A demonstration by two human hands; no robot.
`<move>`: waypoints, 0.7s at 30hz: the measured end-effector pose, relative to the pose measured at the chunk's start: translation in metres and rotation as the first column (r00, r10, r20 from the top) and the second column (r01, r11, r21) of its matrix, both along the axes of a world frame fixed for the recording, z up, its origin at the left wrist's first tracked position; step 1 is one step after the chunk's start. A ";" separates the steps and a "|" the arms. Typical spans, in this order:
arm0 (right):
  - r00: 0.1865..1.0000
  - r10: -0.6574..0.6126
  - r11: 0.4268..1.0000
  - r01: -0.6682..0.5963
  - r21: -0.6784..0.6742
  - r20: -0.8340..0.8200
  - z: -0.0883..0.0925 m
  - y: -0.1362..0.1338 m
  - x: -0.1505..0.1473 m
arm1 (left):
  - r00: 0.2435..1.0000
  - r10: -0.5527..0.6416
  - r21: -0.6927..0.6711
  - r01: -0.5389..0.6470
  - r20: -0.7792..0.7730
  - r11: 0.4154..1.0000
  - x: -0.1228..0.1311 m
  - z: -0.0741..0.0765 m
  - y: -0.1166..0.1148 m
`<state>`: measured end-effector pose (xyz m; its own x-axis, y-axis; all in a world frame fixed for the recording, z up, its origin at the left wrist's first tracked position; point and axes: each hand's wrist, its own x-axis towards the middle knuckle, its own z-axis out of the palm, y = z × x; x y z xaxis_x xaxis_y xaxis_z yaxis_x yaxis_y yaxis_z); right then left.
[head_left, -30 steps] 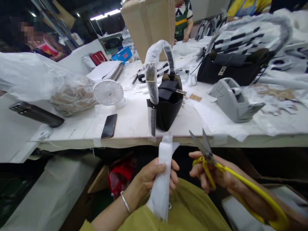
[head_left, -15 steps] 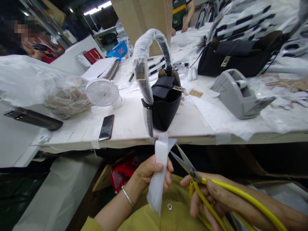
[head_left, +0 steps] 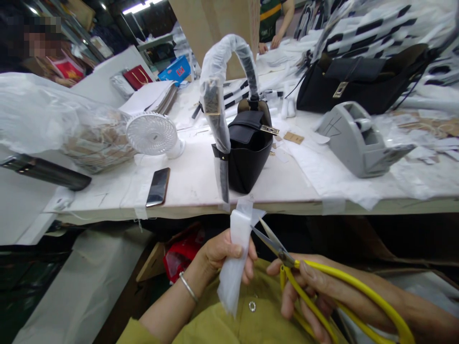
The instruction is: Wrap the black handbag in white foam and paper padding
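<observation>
My left hand [head_left: 224, 253] is closed on a folded strip of white foam sheet [head_left: 234, 258], holding it upright below the table's front edge. My right hand [head_left: 311, 291] grips yellow-handled scissors [head_left: 322, 284]; their open blades point left and reach the strip's upper edge. On the table just beyond stands a small black handbag [head_left: 249, 155] whose handle [head_left: 220, 81] is wrapped in clear plastic.
A phone [head_left: 158, 187], a small white fan [head_left: 152, 134], a grey tape dispenser [head_left: 358, 141] and a larger black bag [head_left: 355, 83] lie on the white table [head_left: 193, 184]. A plastic bag of tags [head_left: 68, 129] sits left. Other people work at the far side.
My right hand has swung the scissors leftward from beside the strip until the open blades meet it. The left hand has kept its hold on the strip.
</observation>
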<state>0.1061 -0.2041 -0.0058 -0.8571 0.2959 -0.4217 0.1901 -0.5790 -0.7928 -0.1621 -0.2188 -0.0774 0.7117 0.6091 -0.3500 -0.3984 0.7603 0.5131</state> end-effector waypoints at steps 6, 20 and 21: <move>1.000 0.010 1.000 -0.010 0.005 0.022 -0.001 0.000 -0.001 | 1.000 -0.015 0.001 0.015 0.007 1.000 0.001 0.001 -0.001; 0.999 0.025 0.999 -0.023 -0.043 0.042 0.004 0.004 0.001 | 0.986 -0.146 0.026 0.148 -0.079 0.989 0.000 0.008 0.006; 0.999 0.035 0.999 -0.034 -0.029 0.037 0.004 0.005 0.000 | 0.979 -0.178 0.024 0.182 -0.102 0.983 0.001 0.011 0.007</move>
<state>0.1066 -0.1993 -0.0016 -0.8499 0.2543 -0.4615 0.2397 -0.5934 -0.7684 -0.1613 -0.2119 -0.0663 0.7735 0.4867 -0.4060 -0.2026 0.7968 0.5692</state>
